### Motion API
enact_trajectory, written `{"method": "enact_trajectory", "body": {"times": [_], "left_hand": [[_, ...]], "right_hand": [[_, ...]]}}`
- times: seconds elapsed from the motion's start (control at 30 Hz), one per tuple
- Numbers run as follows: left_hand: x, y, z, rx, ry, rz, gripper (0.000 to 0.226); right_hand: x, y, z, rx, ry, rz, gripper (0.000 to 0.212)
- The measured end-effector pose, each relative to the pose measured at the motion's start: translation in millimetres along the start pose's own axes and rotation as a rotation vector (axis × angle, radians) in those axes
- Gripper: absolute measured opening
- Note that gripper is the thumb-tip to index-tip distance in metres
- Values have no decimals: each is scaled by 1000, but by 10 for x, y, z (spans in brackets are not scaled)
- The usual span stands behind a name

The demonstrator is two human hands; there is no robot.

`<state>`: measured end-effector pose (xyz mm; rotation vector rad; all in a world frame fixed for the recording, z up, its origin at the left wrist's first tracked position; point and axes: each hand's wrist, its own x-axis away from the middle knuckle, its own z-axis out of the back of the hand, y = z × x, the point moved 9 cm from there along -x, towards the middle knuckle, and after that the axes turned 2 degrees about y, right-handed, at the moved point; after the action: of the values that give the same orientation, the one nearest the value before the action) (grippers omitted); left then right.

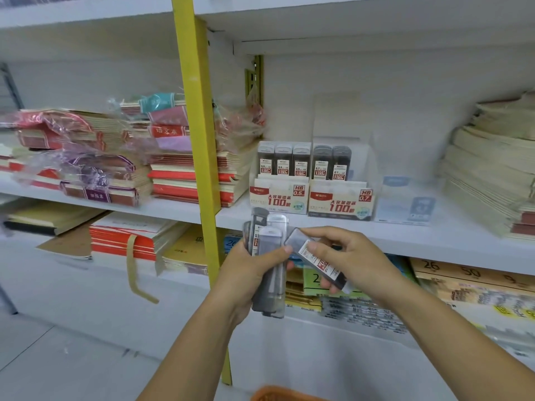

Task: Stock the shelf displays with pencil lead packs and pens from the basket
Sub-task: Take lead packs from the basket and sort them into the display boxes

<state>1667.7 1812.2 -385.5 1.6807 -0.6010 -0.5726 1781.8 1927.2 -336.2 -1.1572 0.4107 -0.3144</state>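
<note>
- Smoky grey, see-through plastic: that is the bundle of lead packs [269,256] my left hand [249,273] grips upright. My fingers are curled round the slim rectangular cases and my thumb is pressed across the front one.
- My right hand [350,256] pinches a single lead pack [314,257] between thumb and fingers. It lies tilted, its top end touching the bundle. The print on its white-and-red label is too blurred for me to read.
- Both hands hang in front of the edge of the smooth white shelf [434,235].
- On that shelf, just behind my hands, stands the HB 0.5 display box [279,198]. It is glossy white card with a red brand patch and a big red "100". Three 0.5 packs [282,160] stand upright in it in a row.
- Just beside it on the right is the HB 0.7 display box [340,202], printed the same way. Two darker 0.7 packs [331,162] stand in its left part.
- A pale blue-and-white box [405,204] sits next along, its print unreadable.
- A yellow metal upright [197,140] splits the shelving.
- Left of it lie stacks of red-and-cream exercise books [185,175], some in crinkled clear wrap. At the far right is a tall cream paper stack [489,175].
- Only the orange rim of the basket [278,395] shows, at the bottom edge between my forearms.
</note>
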Motion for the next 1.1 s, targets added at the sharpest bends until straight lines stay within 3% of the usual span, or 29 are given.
{"method": "enact_trajectory", "body": {"times": [0.1,0.3,0.43,0.53,0.67,0.87,1.1], "left_hand": [[8,9,-51,-4,-2,-2,40],[-3,92,10,-134,58,-36,34],[-8,138,136,-161,107,-59,25],[-8,166,218,-156,133,-85,28],[-79,267,359,-90,177,-123,31],[-255,279,554,140,233,-100,33],[-377,237,641,247,231,-75,36]], "right_hand": [[20,1,77,24,2,-23,27],[14,35,57,68,-45,-39,28],[-21,73,118,-118,-10,-49,36],[-30,-22,254,-280,126,-10,40],[-226,-748,586,141,419,257,14],[-1070,-1503,259,787,259,375,20],[-1652,-1480,-104,917,172,467,19]]}}
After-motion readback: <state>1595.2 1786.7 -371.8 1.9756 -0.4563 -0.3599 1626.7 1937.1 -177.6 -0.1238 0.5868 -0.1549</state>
